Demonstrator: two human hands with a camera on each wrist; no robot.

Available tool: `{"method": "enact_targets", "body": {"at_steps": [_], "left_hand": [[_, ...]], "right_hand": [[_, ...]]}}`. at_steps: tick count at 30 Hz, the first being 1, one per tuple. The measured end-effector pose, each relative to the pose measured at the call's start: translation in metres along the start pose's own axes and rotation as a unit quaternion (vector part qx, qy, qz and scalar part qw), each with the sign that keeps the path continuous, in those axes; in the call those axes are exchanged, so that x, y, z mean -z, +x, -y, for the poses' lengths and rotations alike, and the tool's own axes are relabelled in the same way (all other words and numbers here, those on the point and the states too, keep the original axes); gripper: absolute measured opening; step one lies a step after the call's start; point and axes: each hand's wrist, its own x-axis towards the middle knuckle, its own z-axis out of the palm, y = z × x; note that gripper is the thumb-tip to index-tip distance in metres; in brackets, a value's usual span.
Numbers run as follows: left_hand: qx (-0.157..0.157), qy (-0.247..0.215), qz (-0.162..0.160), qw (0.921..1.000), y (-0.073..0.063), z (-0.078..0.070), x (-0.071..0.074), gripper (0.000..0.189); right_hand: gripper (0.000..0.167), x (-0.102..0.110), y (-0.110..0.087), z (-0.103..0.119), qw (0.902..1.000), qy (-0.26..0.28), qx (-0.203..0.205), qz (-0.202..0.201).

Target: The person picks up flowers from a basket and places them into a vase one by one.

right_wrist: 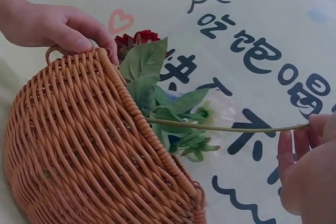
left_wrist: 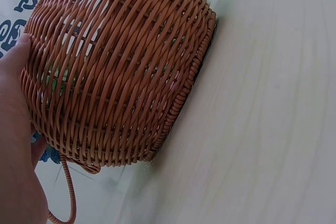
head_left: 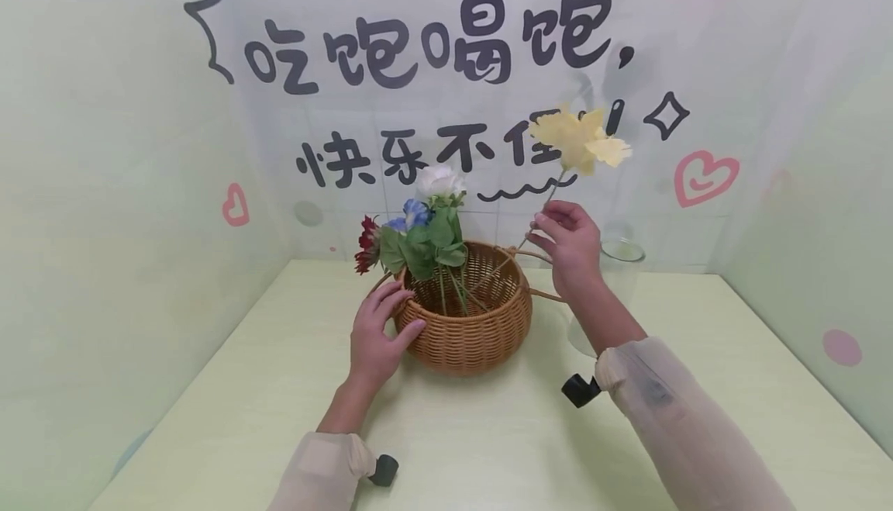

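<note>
A round brown wicker basket (head_left: 466,340) stands on the table. My left hand (head_left: 377,336) grips its left rim, thumb on the outer wall and fingers over the edge. With thumb and fingertips, my right hand (head_left: 574,251) pinches the stem of a yellow artificial flower (head_left: 580,139) above the basket's right side. That stem (right_wrist: 231,128) slants down into the basket opening, and its lower end is hard to make out. Leaning left inside the basket are a white flower (head_left: 439,182), a blue flower (head_left: 416,212) and a dark red flower (head_left: 366,246), with green leaves (head_left: 422,251).
Behind my right forearm stands a clear glass vase (head_left: 623,251), partly hidden. A basket handle (head_left: 547,295) sticks out to the right, close to that arm. Printed walls enclose the pale table (head_left: 460,449) at the back and both sides.
</note>
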Motion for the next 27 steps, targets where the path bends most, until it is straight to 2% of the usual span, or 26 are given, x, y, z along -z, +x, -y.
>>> {"method": "enact_targets", "body": {"at_steps": [9, 20, 23, 27], "left_hand": [[-0.003, 0.012, 0.003, 0.9999, 0.0, 0.001, -0.002, 0.044], [0.001, 0.012, -0.001, 0.9999, -0.002, 0.002, 0.0, 0.043], [-0.003, 0.011, -0.002, 0.9999, -0.001, 0.001, 0.0, 0.043], [-0.013, 0.01, -0.003, 0.9999, 0.0, 0.001, 0.001, 0.044]], "right_hand": [[0.017, 0.022, 0.009, 0.034, 0.9974, 0.049, 0.04, -0.036], [0.019, 0.039, 0.021, 0.065, 0.9935, 0.04, 0.073, -0.078], [0.021, 0.042, 0.023, 0.072, 0.9918, 0.024, 0.082, -0.094], [0.022, 0.046, 0.026, 0.081, 0.9888, 0.029, 0.096, -0.111]]}}
